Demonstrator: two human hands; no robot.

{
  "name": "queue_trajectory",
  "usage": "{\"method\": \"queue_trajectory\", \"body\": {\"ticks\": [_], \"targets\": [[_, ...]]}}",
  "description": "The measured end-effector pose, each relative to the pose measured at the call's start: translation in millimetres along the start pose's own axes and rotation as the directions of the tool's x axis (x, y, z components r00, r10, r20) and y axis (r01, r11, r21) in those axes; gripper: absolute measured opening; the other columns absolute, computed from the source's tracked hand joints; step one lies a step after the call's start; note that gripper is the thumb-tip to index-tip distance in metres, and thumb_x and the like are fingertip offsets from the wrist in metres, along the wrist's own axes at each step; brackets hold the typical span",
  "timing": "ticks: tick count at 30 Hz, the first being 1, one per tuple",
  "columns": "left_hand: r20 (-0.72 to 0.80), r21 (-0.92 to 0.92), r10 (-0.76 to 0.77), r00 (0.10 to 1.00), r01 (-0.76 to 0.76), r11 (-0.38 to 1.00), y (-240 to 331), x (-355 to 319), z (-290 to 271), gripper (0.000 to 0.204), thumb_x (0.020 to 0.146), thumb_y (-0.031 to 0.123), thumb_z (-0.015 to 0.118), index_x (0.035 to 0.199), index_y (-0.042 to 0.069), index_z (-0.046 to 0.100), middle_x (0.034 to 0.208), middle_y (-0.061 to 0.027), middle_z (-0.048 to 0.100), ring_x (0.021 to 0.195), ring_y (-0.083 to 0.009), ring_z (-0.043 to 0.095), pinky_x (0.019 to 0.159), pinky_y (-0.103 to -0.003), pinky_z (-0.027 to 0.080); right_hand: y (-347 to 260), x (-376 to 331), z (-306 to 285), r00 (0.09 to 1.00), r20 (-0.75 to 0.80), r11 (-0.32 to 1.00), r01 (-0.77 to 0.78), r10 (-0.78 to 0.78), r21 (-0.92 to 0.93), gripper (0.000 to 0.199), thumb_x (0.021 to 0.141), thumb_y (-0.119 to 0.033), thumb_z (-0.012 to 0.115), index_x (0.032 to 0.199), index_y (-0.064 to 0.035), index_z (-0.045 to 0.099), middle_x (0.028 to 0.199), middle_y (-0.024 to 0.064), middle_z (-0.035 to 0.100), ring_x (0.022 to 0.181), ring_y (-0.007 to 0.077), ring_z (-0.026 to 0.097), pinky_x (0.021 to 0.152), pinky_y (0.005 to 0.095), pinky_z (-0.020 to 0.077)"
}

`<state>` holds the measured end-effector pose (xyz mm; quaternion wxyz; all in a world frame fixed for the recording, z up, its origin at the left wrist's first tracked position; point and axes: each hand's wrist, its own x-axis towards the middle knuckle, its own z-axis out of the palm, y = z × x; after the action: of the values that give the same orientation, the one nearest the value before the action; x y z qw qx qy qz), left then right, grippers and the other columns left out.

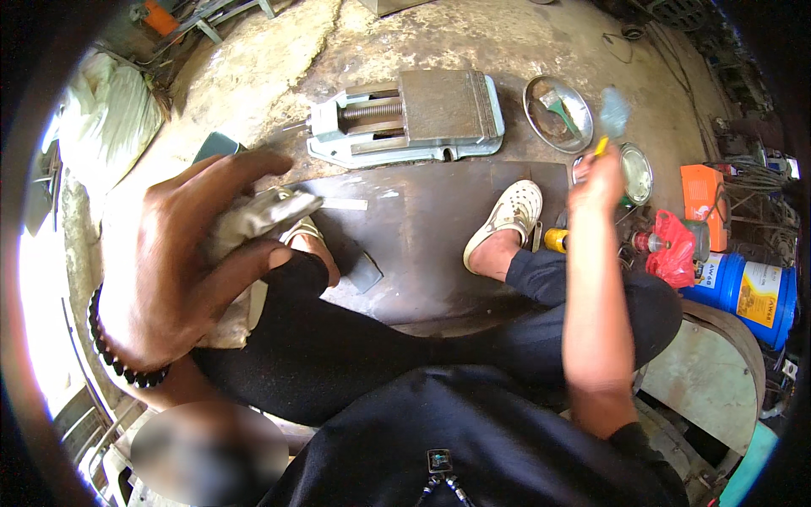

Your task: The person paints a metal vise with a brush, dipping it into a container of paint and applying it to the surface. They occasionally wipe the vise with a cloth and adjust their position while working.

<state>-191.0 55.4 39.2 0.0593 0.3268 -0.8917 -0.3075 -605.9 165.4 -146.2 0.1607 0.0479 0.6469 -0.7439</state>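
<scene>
My left hand [182, 253], with a black bead bracelet at its wrist, is raised close to the camera. Its thumb and forefinger are apart, and a crumpled grey rag [263, 218] sits in its grasp above my left knee. My right hand [598, 182], slightly blurred, is closed on a thin yellow handle [601, 145]. Just past the handle lies a blurred pale blue shape [615, 111]; whether the two are joined I cannot tell. Beside this hand stand an open round tin [635, 173] and a metal dish [534, 89] with a green-handled brush [557, 111] in it.
A light-blue machine vise [380, 154] lies ahead on the stained floor, beyond a dark metal sheet [422, 220] under my feet. To the right are a red plastic bag [672, 249], an orange machine [703, 194] and blue buckets [760, 296]. A white sack [110, 110] stands far left.
</scene>
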Motion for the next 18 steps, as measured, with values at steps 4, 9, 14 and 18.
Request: {"method": "queue_trajectory", "body": {"ticks": [4,9,14,18], "targets": [[-0.027,0.018,0.119,0.993,-0.118,0.993,-3,3,2,0.058,0.074,0.033,0.076,0.117,-0.002,0.06,0.095,-0.0187,0.064,0.088,-0.0338,0.064,0.081,-0.038,0.048,-95,5,0,0.938,0.336,0.99,0.115,-0.082,-0.081,0.016,0.097,-0.021,0.051,0.093,-0.0062,0.049,0.069,0.0032,0.05,0.051,0.0106,0.041,0.047,0.0271,0.037],[0.084,0.06,-0.003,0.996,-0.002,0.998,0,10,1,0.04,0.091,0.036,0.062,0.104,-0.002,0.06,0.086,-0.0214,0.064,0.083,-0.0371,0.064,0.073,-0.041,0.048,-181,-7,-4,0.814,0.579,0.973,0.172,-0.053,-0.152,0.018,0.1,-0.02,0.049,0.102,-0.0024,0.05,0.071,0.0022,0.05,0.049,0.0076,0.035,0.05,0.0248,0.0326],[0.239,-0.009,-0.05,0.97,0.054,0.998,8,39,6,0.038,0.099,0.031,0.047,0.1,-0.005,0.06,0.074,-0.0156,0.06,0.068,-0.0207,0.057,0.065,-0.034,0.046,-197,-26,-33,0.783,0.613,0.981,0.182,-0.1,-0.072,0.016,0.102,-0.016,0.044,0.105,-0.0004,0.048,0.075,0.0027,0.047,0.051,0.0064,0.035,0.053,0.0237,0.0315],[0.383,0.361,0.257,0.887,-0.4,0.842,-13,105,34,0.025,0.088,0.02,0.058,0.101,0.0,0.066,0.092,-0.0203,0.068,0.082,-0.0386,0.064,0.075,-0.045,0.051,-198,-17,-74,0.657,0.754,0.995,-0.073,-0.006,0.072,0.015,0.102,-0.012,0.041,0.106,0.0018,0.044,0.076,0.0026,0.039,0.054,0.0064,0.035,0.058,0.0235,0.0321]]}}
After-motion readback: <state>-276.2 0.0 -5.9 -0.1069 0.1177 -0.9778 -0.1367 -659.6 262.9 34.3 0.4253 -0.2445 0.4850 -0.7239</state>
